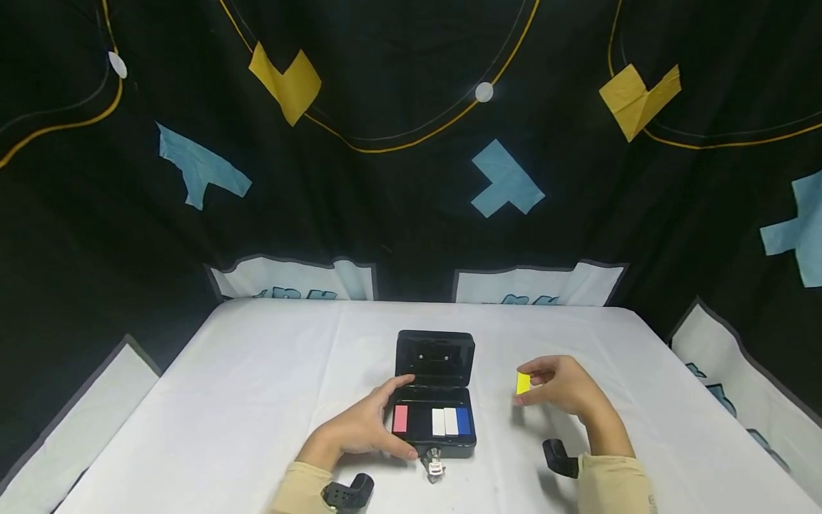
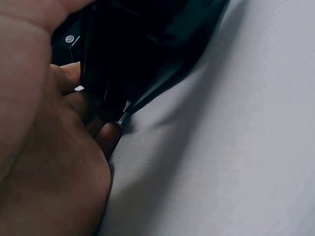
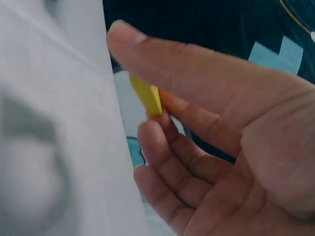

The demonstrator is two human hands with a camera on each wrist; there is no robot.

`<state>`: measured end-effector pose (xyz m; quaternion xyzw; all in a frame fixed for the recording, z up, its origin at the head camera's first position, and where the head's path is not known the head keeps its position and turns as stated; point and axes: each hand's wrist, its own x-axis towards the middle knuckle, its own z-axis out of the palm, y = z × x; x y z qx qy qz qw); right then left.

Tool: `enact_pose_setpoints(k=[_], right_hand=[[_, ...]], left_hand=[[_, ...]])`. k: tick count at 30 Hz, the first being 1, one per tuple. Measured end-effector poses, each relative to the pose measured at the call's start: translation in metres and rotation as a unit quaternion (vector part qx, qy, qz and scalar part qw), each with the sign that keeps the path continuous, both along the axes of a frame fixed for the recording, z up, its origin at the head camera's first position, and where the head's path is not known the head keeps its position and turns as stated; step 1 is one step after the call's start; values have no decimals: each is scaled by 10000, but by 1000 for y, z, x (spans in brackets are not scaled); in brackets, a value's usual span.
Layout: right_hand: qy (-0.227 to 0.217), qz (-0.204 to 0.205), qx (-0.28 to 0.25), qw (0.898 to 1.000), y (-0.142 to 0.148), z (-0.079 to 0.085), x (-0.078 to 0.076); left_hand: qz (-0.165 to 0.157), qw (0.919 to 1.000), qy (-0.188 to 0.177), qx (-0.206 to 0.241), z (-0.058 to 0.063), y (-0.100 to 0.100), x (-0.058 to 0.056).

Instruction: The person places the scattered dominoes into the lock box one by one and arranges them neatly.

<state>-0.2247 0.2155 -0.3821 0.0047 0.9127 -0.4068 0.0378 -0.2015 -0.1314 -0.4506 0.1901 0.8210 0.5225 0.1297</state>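
at its fingertips (image 3: pixel 123 40) right hand (image 1: pixel 565 389) pinches a yellow block (image 1: pixel 523 384), left hand (image 1: pixel 364 426) gripping box (image 1: pixel 459 451)

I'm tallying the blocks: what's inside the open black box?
The black box holds a pink block, two white blocks and a blue block; whatever lies beneath them is covered.

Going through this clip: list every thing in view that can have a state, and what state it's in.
Black box: open, lid raised.
Lock: at the box's front; cannot tell whether fastened.
Pink block: inside, left end.
White blocks: inside, side by side.
Blue block: inside, right end.
Yellow block: held, off the box.
Left hand: holding the box.
Right hand: pinching the yellow block.
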Motion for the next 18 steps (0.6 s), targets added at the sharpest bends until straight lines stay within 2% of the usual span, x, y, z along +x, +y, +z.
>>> enact_pose_setpoints(k=[5,18], right_hand=[[58,134,142,9998,-16,1,-1],[317,893,409,9947,-71,0,3]], left_hand=[[-9,10000,15,-35,2,-2,1],[-1,10000,-4,-97,2,-2,1]])
